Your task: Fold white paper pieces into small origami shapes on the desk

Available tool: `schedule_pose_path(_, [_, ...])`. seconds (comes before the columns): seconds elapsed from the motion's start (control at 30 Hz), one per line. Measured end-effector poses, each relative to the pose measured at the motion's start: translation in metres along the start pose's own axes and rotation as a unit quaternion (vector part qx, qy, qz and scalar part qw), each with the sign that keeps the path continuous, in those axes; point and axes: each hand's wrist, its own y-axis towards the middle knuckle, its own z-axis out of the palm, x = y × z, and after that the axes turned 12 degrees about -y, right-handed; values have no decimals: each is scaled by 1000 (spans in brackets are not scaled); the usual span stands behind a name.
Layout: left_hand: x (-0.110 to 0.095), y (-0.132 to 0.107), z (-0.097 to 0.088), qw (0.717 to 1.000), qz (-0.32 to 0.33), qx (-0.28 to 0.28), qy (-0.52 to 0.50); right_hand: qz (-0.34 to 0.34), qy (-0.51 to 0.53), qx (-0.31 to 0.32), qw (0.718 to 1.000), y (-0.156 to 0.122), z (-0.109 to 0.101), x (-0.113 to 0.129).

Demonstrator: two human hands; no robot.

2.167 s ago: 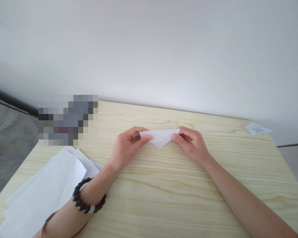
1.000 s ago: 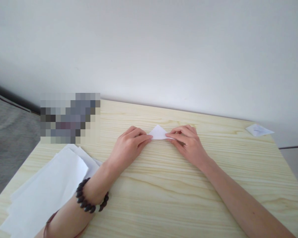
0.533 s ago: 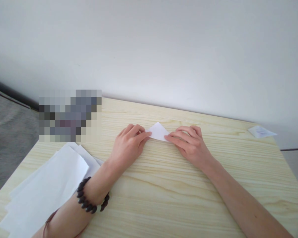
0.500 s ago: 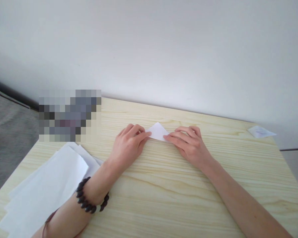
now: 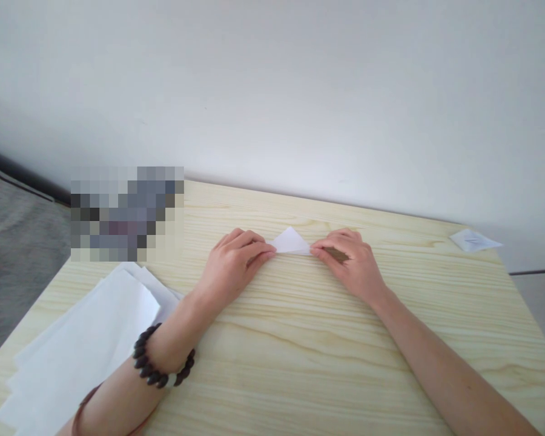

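A small white paper folded into a triangle point(image 5: 291, 242) lies on the light wooden table point(image 5: 300, 339), its point toward the wall. My left hand point(image 5: 234, 266) rests on the table with its fingers laid flat on the paper's left end. A dark bead bracelet sits on that wrist. My right hand point(image 5: 350, 263) has its fingers curled, with the fingertips pinched on the paper's right corner. The paper's near edge is partly hidden under both sets of fingers.
A loose stack of white sheets point(image 5: 82, 348) lies at the table's near left. A small folded paper piece point(image 5: 475, 240) sits at the far right corner. A blurred-out patch point(image 5: 126, 213) covers the far left corner. A white wall rises behind the table.
The paper, held up between both hands earlier, now lies pressed on the table. In the last half second my right fingertips slid right along its near edge and curled in.
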Motion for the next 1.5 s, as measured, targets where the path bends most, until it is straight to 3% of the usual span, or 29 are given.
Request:
schedule_pose_path(0.27, [-5,2,1,997,-71,36,9,8,-5,64,998,0,-2,2])
schedule_pose_path(0.7, [-16,9,1,986,-165,34,6,90,26,104,990,6,0,1])
schedule_pose_path(1.17, [-22,8,4,985,-171,-7,31,32,-30,110,993,6,-3,7])
schedule_pose_path(1.5, [-23,8,9,981,-188,1,42,11,-54,130,990,5,-1,7])
